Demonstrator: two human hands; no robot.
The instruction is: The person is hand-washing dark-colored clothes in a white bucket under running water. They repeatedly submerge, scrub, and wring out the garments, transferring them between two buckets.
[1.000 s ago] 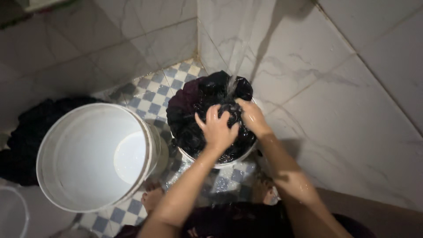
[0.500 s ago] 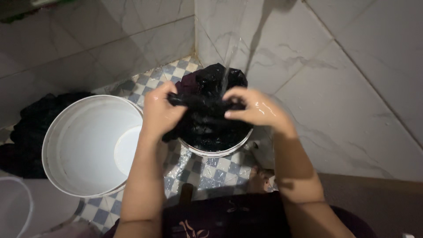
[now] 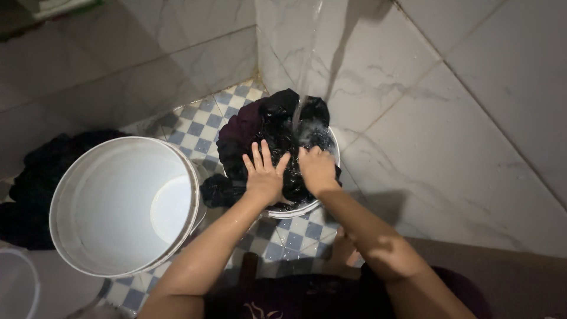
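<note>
Hands (image 3: 264,177) (image 3: 318,169) press black cloth (image 3: 277,133) in basin (image 3: 295,211).

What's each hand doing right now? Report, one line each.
Left hand: open, fingers spread, pressing flat on the dark wet clothes.
Right hand: on the same clothes under the water stream; grip cannot be told.

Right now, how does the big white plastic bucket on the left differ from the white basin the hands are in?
The big white plastic bucket holds no clothes; the white basin is heaped with dark wet clothes. A water stream falls into the basin, not the bucket. Both hands, left and right, press in the basin. Both containers are round, white and stand on the checkered floor.
</note>
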